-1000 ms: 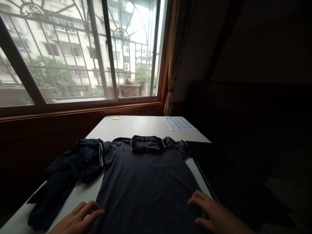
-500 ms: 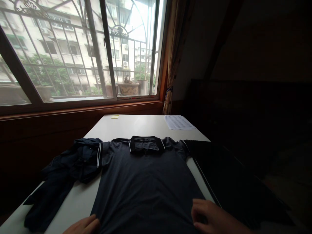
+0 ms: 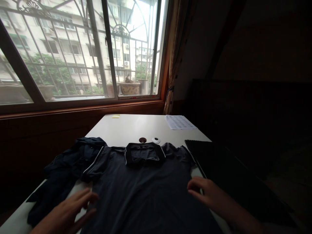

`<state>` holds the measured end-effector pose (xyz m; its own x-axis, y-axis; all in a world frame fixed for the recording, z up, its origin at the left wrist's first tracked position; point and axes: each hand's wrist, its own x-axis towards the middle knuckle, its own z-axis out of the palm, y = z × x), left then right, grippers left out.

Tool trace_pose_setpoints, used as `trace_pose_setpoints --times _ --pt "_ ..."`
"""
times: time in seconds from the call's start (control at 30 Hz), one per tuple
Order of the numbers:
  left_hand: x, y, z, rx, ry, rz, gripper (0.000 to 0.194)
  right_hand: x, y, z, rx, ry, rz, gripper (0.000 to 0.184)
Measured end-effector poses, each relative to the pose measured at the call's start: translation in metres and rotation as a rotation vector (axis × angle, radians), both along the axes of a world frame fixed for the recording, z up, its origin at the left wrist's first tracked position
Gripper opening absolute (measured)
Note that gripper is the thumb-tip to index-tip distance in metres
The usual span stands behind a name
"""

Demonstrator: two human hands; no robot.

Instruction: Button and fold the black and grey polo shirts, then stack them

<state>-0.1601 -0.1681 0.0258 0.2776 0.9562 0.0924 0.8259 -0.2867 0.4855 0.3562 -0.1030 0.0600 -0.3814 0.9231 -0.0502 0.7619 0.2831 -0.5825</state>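
A dark polo shirt (image 3: 148, 188) lies spread on the white table (image 3: 136, 126), its collar with thin white trim pointing away from me. My left hand (image 3: 73, 206) hovers by the shirt's left side, thumb and fingers apart, holding nothing. Over the right edge of the shirt is my right hand (image 3: 203, 190), its fingers curved and a gap between them and the thumb; nothing shows in it. The shirt's hem is out of frame. A crumpled dark garment (image 3: 65, 165) lies to the left, meeting the shirt's left sleeve.
A large black flat item (image 3: 226, 175) lies along the table's right side. Papers (image 3: 180, 122) and a yellow note (image 3: 116, 116) rest at the far end. Beyond the collar are a dark round hole (image 3: 142, 140) and a white round cap (image 3: 156, 140). A window stands behind.
The shirt's collar has come nearer to me, uncovering the hole and cap. Both hands have moved forward from the lower sides, and the left fingers have spread. The left sleeve lies flatter.
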Motion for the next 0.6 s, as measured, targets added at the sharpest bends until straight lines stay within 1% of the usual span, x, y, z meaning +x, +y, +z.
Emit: trace_pose_setpoints --times 0.03,0.07,0.1,0.17,0.23,0.27,0.33,0.43,0.5,0.57,0.6 --pt "-0.003 0.015 0.011 0.032 0.017 0.029 0.033 0.003 0.013 -0.001 0.087 -0.028 -0.044 0.017" --pt "-0.006 0.031 0.019 0.088 0.031 0.088 0.037 0.008 0.026 -0.003 0.165 -0.061 -0.087 0.017" --pt "-0.01 0.048 0.024 0.132 0.055 0.142 0.042 0.014 0.04 -0.006 0.239 -0.094 -0.134 0.017" --pt "-0.018 0.08 0.025 0.216 0.103 0.224 0.053 0.027 0.069 -0.012 0.345 -0.156 -0.232 0.019" --pt "-0.021 0.109 0.02 0.279 0.169 0.269 0.06 0.039 0.097 -0.019 0.405 -0.224 -0.294 0.022" --pt "-0.021 0.122 0.017 0.285 0.207 0.293 0.061 0.044 0.11 -0.023 0.408 -0.25 -0.326 0.025" --pt "-0.018 0.144 0.011 0.247 0.247 0.34 0.063 0.049 0.134 -0.031 0.364 -0.269 -0.362 0.038" --pt "-0.009 0.17 0.004 0.128 0.211 0.41 0.069 0.048 0.159 -0.041 0.264 -0.269 -0.437 0.054" --pt "-0.005 0.183 0.003 0.049 0.18 0.441 0.073 0.044 0.17 -0.045 0.224 -0.266 -0.458 0.057" --pt "-0.005 0.192 0.004 0.002 0.153 0.453 0.07 0.04 0.178 -0.047 0.194 -0.258 -0.451 0.053" --pt "-0.006 0.194 0.007 0.003 0.134 0.452 0.067 0.038 0.181 -0.046 0.179 -0.251 -0.45 0.05"
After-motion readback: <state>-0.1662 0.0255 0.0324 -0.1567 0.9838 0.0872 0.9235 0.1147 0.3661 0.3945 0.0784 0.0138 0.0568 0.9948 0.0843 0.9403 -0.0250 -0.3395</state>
